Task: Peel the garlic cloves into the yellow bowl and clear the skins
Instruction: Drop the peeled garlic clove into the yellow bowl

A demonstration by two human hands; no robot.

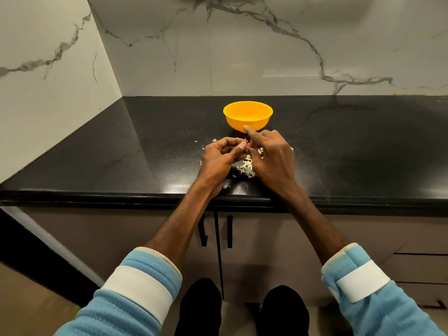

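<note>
- Right now I see both hands meeting low over the black worktop [121, 151], just in front of the yellow bowl [247, 116].
- My left hand [218, 158] is curled, thumb and fingers pinching a small garlic clove [244, 143], of which only a sliver shows.
- My right hand [271, 156] presses in against it, index finger raised towards the bowl; I cannot tell what its other fingers grip.
- A heap of pale skins [247, 167] lies on the worktop under and between the hands, partly hidden by them, with stray flakes scattered around.
- The bowl's inside looks bare from here, though its near wall hides the bottom.
- Marble wall panels [266, 57] stand behind; cabinet doors with dark handles [229, 231] sit below the worktop edge.
</note>
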